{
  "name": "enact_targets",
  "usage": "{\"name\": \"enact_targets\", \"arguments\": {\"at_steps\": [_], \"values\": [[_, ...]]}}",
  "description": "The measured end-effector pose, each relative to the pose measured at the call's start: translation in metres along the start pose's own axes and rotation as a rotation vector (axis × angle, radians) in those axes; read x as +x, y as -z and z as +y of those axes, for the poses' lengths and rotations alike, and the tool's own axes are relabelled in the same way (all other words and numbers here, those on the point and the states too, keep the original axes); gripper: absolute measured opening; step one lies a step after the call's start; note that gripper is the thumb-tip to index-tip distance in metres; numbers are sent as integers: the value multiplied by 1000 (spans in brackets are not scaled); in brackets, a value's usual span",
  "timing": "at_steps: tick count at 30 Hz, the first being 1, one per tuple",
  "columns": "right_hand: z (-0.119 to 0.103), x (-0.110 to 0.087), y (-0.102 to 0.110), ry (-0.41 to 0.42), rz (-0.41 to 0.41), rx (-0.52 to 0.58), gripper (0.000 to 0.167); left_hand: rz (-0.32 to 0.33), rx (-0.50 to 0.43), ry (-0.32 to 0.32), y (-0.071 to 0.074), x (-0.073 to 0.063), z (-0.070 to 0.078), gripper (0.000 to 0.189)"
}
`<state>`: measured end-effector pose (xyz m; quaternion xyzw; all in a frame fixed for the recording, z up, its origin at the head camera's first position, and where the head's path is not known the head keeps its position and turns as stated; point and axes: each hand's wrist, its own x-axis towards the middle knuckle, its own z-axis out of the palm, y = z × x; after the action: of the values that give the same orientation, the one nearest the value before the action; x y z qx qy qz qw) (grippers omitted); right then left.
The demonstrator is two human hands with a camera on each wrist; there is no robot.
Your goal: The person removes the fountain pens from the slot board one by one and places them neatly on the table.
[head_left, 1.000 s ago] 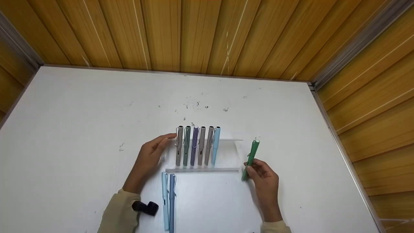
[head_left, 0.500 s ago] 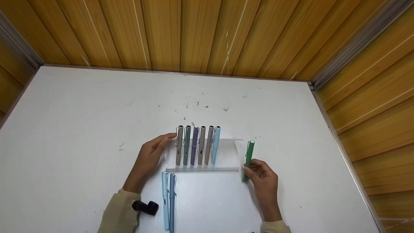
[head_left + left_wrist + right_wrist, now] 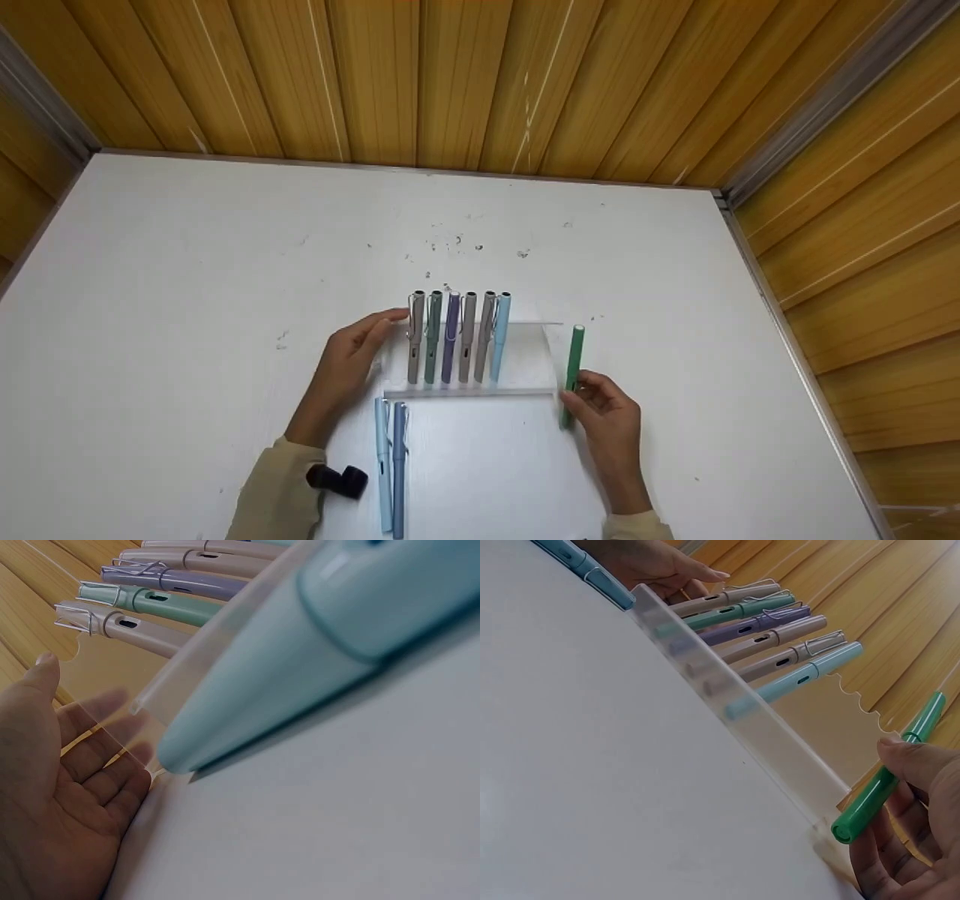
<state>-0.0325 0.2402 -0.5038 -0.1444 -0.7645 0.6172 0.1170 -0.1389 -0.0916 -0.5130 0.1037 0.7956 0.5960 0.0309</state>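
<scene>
In the head view, a clear, slanted pen stand (image 3: 529, 360) holds a row of capped pens (image 3: 451, 337): greyish-brown, dark green, purple and light blue. My left hand (image 3: 352, 356) touches the stand's left side. In the left wrist view, its fingers (image 3: 97, 784) lie relaxed behind the transparent panel, with the thumb at the edge. My right hand (image 3: 609, 412) pinches a green capped pen (image 3: 575, 352) between thumb and fingers, just off the stand's right end. That pen stands nearly upright in the head view, and the right wrist view shows its rounded end (image 3: 845, 829) low.
Two blue pens, a light one (image 3: 383, 465) and a darker one (image 3: 399, 472), lie on the white table (image 3: 187, 300) in front of the stand's left end. A black object (image 3: 337, 481) is at the left sleeve. Wood-patterned panels (image 3: 450, 82) rise behind the table.
The green pen has tilted from leaning right to nearly upright, and the right hand has shifted slightly left with it. The left hand, stand and other pens have stayed put.
</scene>
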Motion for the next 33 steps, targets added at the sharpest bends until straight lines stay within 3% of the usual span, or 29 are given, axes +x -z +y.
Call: {"name": "enact_targets", "arguments": {"at_steps": [22, 33], "values": [[1, -5, -11, -8, -82, -49, 22, 5, 2, -13, 0, 1, -1, 32], [2, -9, -15, 8, -194, 29, 23, -7, -3, -24, 1, 0, -2, 33]]}}
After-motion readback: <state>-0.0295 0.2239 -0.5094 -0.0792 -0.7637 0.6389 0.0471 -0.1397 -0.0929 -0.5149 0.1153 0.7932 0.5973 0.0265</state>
